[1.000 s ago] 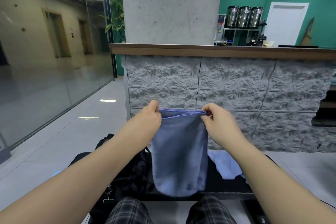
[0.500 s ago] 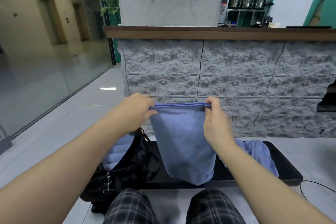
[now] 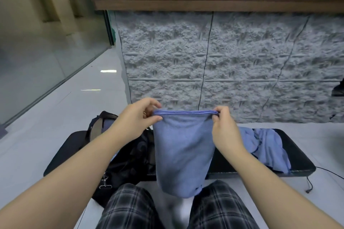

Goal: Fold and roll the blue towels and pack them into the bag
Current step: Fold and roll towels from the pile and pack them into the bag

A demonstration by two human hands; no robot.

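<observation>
Lowered toward the lap, a folded blue towel hangs pinched by left hand and right hand; uneven pinches could skew the fold.

Low black padded worktop on a pale glossy tiled floor, running left to right in front of a rough grey stone wall. On its left part sits a black bag, top open, with blue cloth showing inside; the bag's near side hangs over the front edge, a metal clip dangling there. On the right part lies a loose crumpled heap of blue towels, reaching the front edge. A thin black cable lies on the floor by the right end
</observation>
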